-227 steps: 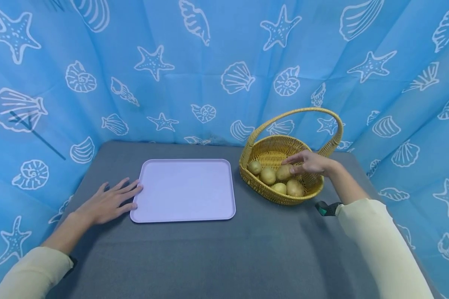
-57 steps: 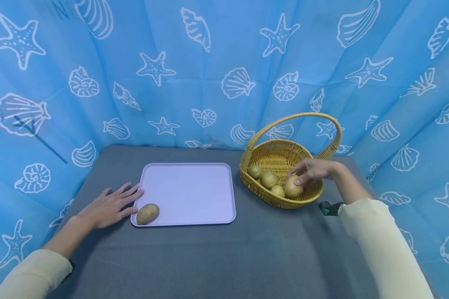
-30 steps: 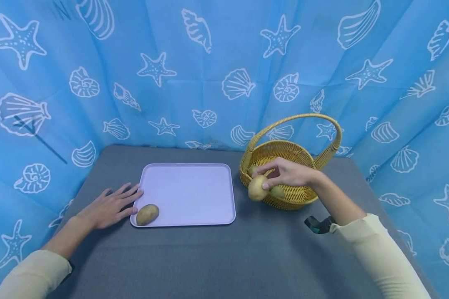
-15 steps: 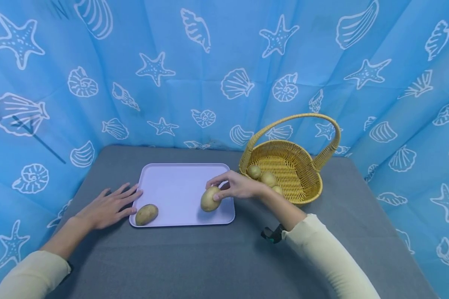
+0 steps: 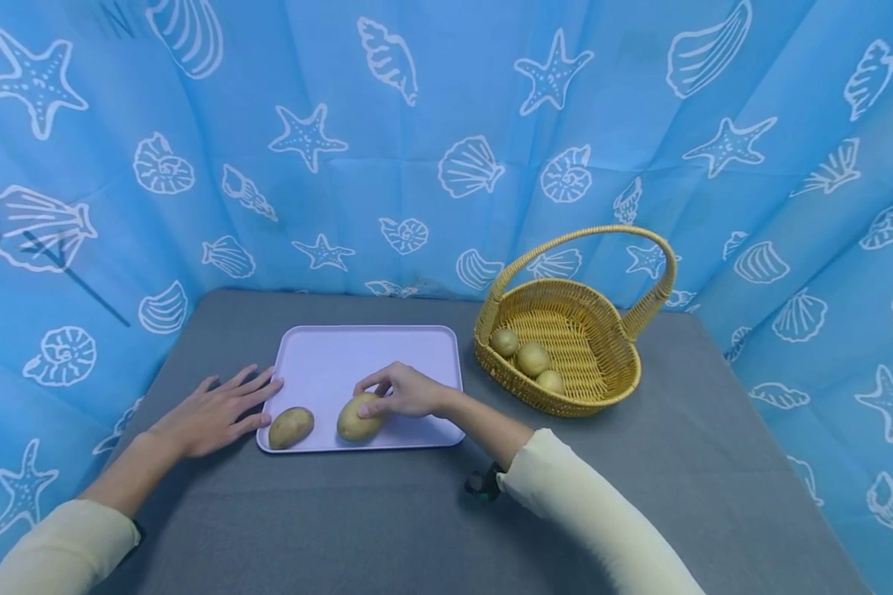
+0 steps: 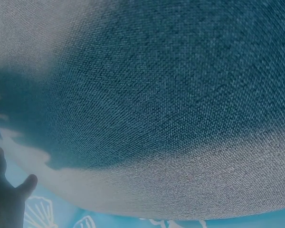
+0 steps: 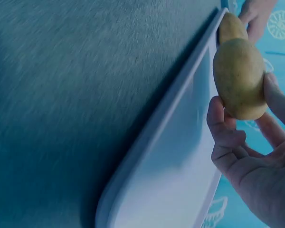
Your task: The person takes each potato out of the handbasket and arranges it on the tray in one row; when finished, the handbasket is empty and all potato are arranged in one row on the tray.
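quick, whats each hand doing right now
Left hand: open, flat on the table beside the tray.
Right hand: holding a potato over the tray.

Five potatoes were counted: two on the tray (image 5: pixel 320 355), namely one potato (image 5: pixel 291 426) at its near left corner and another (image 5: pixel 359 420) just right of it; three potatoes (image 5: pixel 530 360) lay in one basket (image 5: pixel 603 395) right of the tray.

Left hand (image 5: pixel 212 411) flat, palm down, fingers spread and straight, forearm angled in from lower left, cream sleeve at the elbow. Right hand (image 5: pixel 400 391) reaches across the body toward the left, fingers (image 7: pixel 222 124) and thumb curled in a pinch grip; cream sleeve, dark wrist strap.
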Motion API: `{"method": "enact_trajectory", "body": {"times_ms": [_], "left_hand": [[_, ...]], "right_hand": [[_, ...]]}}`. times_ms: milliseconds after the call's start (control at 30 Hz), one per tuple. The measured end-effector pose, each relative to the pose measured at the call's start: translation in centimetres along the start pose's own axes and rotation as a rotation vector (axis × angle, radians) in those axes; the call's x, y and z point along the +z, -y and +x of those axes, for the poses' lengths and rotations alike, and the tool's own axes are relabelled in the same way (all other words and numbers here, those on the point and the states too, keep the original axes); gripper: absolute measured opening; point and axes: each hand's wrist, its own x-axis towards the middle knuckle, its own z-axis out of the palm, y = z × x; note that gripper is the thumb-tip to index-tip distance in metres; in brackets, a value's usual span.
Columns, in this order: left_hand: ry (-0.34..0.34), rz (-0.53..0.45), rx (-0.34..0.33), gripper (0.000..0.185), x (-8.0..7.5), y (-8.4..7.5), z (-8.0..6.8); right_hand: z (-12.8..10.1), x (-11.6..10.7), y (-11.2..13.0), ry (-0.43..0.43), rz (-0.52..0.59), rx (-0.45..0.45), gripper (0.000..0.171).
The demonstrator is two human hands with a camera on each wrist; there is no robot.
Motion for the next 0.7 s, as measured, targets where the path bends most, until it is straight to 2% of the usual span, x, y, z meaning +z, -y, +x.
{"method": "enact_trajectory", "body": {"times_ms": [200,367,500,633,700], "left_hand": [[-0.005,0.001,0.003,0.066,0.0,0.0,0.0],[-0.003,-0.005,0.011,0.065,0.0,-0.1,0.0],[-0.018,-0.012,0.021,0.065,0.0,-0.1,0.0],[-0.035,-0.02,0.02,0.064,0.2,0.0,0.0],[-0.022,-0.014,0.013,0.064,0.1,0.0,0.0]], "right_hand": [[1.3,1.5,0.4,-0.039,-0.013,0.05,0.032],[2.0,2.5,0.4,-0.049,-0.052,0.133,0.038],[2.1,2.6,0.8,-0.05,-0.05,0.184,0.041],[2.1,2.4,1.1,-0.032,-0.016,0.198,0.042],[2.0,2.2,1.2,-0.012,-0.018,0.201,0.044]]}}
